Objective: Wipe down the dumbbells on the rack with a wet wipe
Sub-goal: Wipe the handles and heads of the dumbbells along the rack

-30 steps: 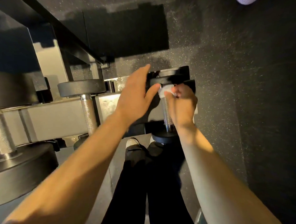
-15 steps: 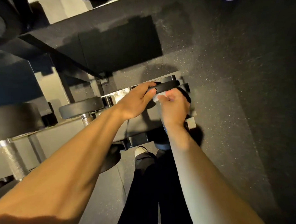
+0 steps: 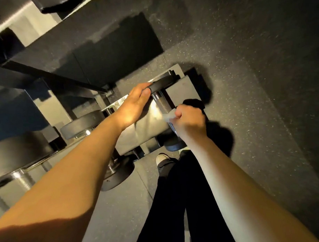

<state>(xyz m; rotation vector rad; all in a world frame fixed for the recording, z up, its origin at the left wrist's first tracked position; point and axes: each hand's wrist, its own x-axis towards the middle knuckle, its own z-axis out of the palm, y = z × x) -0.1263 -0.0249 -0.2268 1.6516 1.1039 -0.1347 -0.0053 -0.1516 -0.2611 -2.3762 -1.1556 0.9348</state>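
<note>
end dumbbell (image 3: 162,102) on rack (image 3: 146,125); heavy, rigid, knurled steel grip; left hand (image 3: 134,105) curled over far plate as brace; right hand (image 3: 188,121) clenched round soft, limp wet wipe (image 3: 168,117) on handle.

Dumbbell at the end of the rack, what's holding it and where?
The left hand grips the rim of the dumbbell's far head. The right hand holds the wet wipe wrapped round the knurled handle.

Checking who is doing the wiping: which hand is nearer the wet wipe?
Right. The right hand grips the wet wipe around the dumbbell handle; the left hand holds the dumbbell's far weight plate, apart from the wipe.
</note>
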